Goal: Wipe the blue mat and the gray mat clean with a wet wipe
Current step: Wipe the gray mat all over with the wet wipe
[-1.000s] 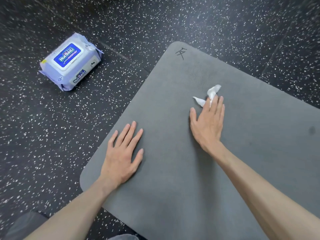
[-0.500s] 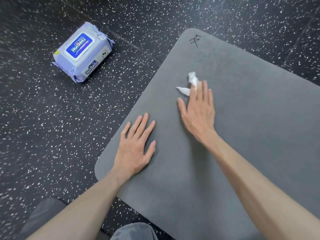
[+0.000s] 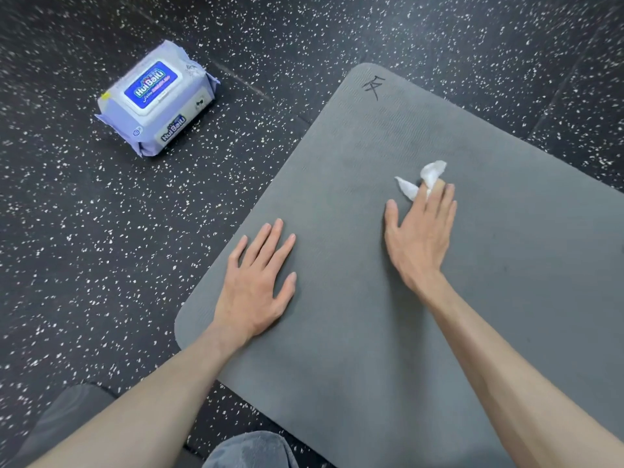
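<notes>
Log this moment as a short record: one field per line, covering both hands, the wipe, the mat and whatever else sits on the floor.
left hand: left hand flat on the gray mat, fingers straight, holds nothing
right hand: right hand presses the wet wipe onto the mat with straight fingers
wet wipe: white, crumpled, sticks out past the fingertips
gray mat: lies on the speckled floor, dark logo near its far corner
blue mat: not in view
wipes pack: wipes pack on the floor left of the mat, lid closed
</notes>
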